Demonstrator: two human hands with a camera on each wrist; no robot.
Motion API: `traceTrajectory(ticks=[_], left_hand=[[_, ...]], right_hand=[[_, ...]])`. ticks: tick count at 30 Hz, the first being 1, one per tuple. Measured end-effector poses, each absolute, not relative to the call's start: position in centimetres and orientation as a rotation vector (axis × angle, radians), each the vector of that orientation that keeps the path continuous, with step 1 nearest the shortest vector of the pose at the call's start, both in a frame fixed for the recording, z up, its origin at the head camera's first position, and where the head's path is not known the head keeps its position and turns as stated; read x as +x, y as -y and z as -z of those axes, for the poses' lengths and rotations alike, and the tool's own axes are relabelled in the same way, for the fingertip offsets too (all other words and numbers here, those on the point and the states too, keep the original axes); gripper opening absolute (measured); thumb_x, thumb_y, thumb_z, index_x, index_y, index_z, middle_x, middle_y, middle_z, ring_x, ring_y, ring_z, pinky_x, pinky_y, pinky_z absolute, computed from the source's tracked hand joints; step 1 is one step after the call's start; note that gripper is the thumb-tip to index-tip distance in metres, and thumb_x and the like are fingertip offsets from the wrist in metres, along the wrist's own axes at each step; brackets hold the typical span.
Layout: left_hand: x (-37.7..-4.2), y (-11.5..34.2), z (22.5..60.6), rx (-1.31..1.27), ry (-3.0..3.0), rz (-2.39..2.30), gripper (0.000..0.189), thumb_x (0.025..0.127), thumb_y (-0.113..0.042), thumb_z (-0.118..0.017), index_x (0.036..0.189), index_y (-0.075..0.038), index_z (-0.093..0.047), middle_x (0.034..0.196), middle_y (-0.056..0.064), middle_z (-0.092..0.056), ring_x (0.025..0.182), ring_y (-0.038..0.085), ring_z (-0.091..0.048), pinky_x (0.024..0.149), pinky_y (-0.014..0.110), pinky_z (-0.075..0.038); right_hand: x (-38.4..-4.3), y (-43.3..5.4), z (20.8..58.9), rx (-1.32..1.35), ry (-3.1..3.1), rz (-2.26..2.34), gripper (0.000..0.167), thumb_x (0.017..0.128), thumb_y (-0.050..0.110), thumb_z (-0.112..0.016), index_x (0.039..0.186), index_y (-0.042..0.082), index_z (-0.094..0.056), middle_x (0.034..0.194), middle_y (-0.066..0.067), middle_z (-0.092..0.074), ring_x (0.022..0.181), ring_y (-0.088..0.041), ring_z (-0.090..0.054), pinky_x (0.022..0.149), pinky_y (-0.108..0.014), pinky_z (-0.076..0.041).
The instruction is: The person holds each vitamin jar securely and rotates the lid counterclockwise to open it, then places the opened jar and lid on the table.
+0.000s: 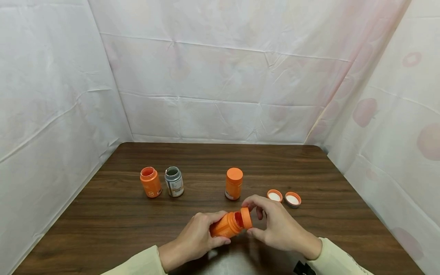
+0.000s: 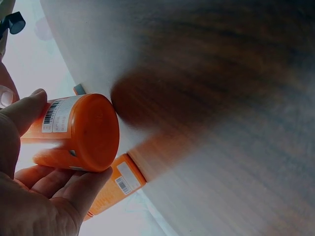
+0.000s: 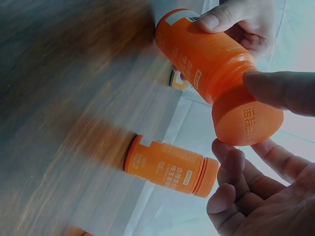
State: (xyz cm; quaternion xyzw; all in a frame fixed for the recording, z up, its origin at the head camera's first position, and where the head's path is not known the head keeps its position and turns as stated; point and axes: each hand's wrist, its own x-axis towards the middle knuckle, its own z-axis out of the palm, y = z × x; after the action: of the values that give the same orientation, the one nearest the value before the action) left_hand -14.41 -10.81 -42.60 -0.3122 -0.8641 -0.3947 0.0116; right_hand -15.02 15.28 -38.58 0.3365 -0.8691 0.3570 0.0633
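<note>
head view: two bottles (image 1: pixel 151 186) lidless; left grip (image 1: pixel 196 233) holds third bottle (image 1: pixel 224 226), right grip (image 1: pixel 279 224) pinches its unseated lid (image 1: pixel 246 218); fourth bottle (image 1: pixel 234 186) still capped.

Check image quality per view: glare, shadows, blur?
Head: pale glare on the tabletop at the bottom edge, otherwise fairly even light; left wrist: dark patch beside the held bottle, soft wood grain; right wrist: lettering on the lidded bottle fairly clear, cloth backdrop very bright.
</note>
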Motion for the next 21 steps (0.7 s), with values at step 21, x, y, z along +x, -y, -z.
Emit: traceTrajectory(ticks=[21], left_hand=[[-14.52,10.88,42.24,-0.945,2.689,1.238,0.047,0.081,-0.023,-0.090,0.123,-0.027,-0.069,0.097,-0.015,-0.068,0.079,0.002,-0.060,0.074,0.024,-0.052]], right_hand=[[-15.09,-16.17,38.38,0.984,2.604,-1.129,0.060,0.068,0.003,-0.092,0.114,0.020,-0.058,0.095,0.012,-0.064,0.076,-0.017,-0.058,0.065,-0.025,-0.048]])
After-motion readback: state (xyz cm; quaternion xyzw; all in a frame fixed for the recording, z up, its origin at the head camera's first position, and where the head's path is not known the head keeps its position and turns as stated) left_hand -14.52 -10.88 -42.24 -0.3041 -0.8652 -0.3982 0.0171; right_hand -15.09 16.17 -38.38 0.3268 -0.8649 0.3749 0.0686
